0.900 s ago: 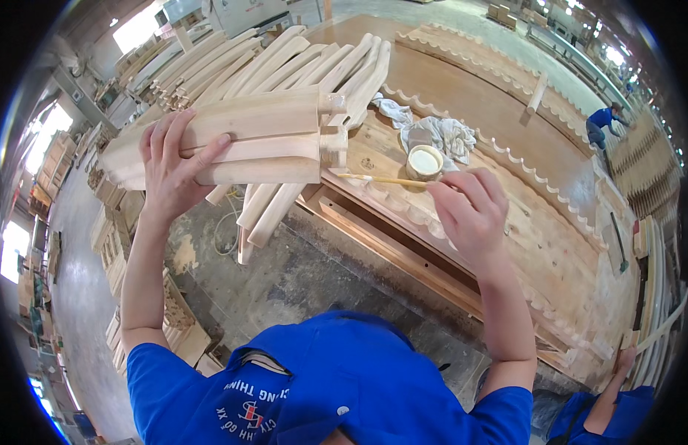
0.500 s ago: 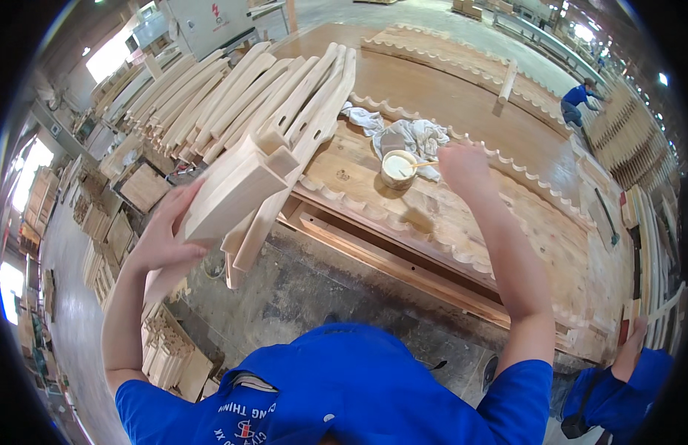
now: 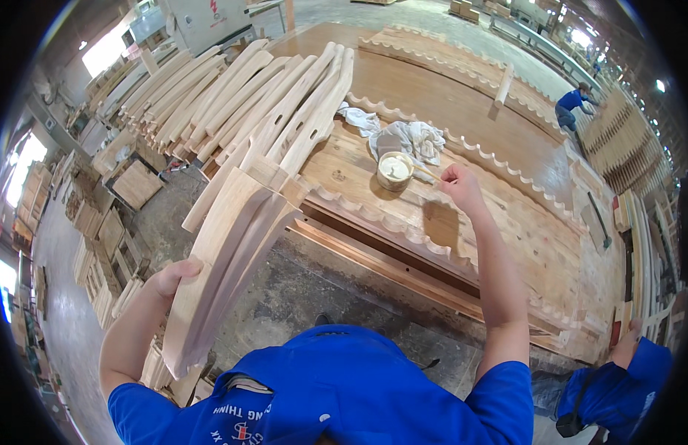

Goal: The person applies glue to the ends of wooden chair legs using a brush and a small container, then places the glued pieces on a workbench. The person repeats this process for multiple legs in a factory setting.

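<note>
Holding, left hand (image 3: 176, 277): clamped on the near part of a bundle of curved, tenoned wooden pieces (image 3: 213, 271), tenons (image 3: 268, 175) beyond the grip. Right hand (image 3: 463, 185): fingers together on a thin stick (image 3: 427, 174), which runs leftward to a cup (image 3: 392, 182) of whitish substance (image 3: 395, 164), left of that grip on the wooden workbench (image 3: 533, 237). Crumpled white cloth (image 3: 420, 139) just beyond cup.

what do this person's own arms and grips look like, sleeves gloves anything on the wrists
The left arm and right arm come out of short, plain, bright-blue sleeves and are otherwise bare. The left grip and right grip are ungloved, with no watch or band showing at either wrist.
</note>
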`<state>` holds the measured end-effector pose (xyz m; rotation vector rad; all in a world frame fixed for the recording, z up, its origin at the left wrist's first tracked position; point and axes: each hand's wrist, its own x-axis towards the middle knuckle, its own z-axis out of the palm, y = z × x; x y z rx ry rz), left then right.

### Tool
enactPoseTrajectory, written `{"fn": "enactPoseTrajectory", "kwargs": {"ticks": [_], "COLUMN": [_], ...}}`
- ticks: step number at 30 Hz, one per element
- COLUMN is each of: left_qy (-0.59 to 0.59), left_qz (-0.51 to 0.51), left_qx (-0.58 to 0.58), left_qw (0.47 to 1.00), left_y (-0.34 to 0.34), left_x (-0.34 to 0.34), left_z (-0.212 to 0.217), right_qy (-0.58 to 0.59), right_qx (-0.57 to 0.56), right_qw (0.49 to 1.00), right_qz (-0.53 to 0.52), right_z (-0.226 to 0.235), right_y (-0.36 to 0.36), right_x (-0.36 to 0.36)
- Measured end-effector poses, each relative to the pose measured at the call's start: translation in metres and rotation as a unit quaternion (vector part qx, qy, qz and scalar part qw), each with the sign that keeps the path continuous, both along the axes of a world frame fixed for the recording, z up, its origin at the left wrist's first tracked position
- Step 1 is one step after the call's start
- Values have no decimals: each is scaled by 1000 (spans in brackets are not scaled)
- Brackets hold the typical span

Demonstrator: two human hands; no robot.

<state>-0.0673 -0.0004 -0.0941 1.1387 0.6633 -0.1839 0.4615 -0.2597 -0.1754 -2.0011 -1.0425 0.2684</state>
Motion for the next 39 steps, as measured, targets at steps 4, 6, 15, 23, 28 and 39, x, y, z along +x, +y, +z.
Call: {"fn": "enactPoseTrajectory", "kwargs": {"ticks": [4,6,15,23,28,39], "left_qy": [11,17,85,148,137,144], "left_qz": [35,28,-15,-62,-80,-63], "left_qx": [-39,-39,-94,-98,-120,-142], "left_qw": [999,999,992,982,980,977], "left_y": [-1,-3,-11,-29,-40,-48], "left_x": [4,8,27,30,29,14], "left_z": [-15,-15,-19,-1,8,9], "right_qy": [60,111,-24,-218,-327,-378], "right_qx": [-36,-64,23,28,116,214], "right_qw": [998,992,998,947,905,870], "right_qz": [-11,-5,51,234,246,235], "right_z": [-5,-3,21,121,126,117], "right_y": [4,5,-1,19,25,13], "right_x": [-6,-6,-30,-107,-112,-126]}}
